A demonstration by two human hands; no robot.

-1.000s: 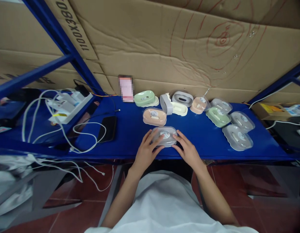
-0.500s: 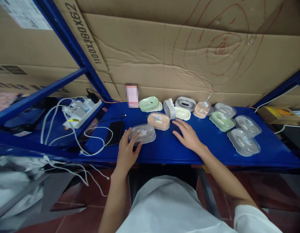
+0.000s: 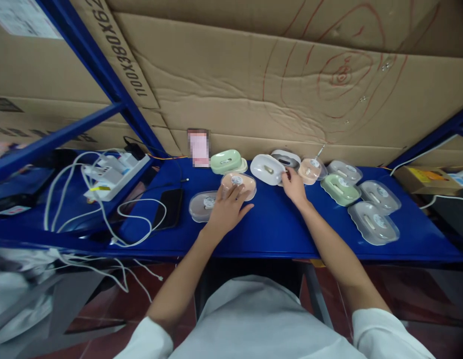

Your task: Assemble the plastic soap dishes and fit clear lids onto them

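My left hand [image 3: 228, 208] has its fingers outstretched over a pink soap dish [image 3: 250, 187] with a clear cover and a round label. Beside that hand sits a grey covered soap dish [image 3: 197, 207]. With my right hand [image 3: 294, 188], I grip the right end of a pale grey oval soap dish [image 3: 263, 167], which has a slot in its middle. A darker grey oval dish part [image 3: 287, 157] lies just behind it. The cream piece there is mostly hidden. A green soap dish [image 3: 224, 160] stands at the back, next to a cream part [image 3: 243, 167].
On the right of the blue table [image 3: 276, 229] lie several covered dishes, among them a green one [image 3: 338, 191] and a grey one [image 3: 373, 224]. A black phone [image 3: 169, 207], white cables and a power strip [image 3: 121, 179] are at left. Cardboard [image 3: 216, 75] walls the back.
My left hand has moved right from the grey covered dish to the pink one. My right hand has reached back and taken hold of the pale grey dish, now turned with its slotted face showing.
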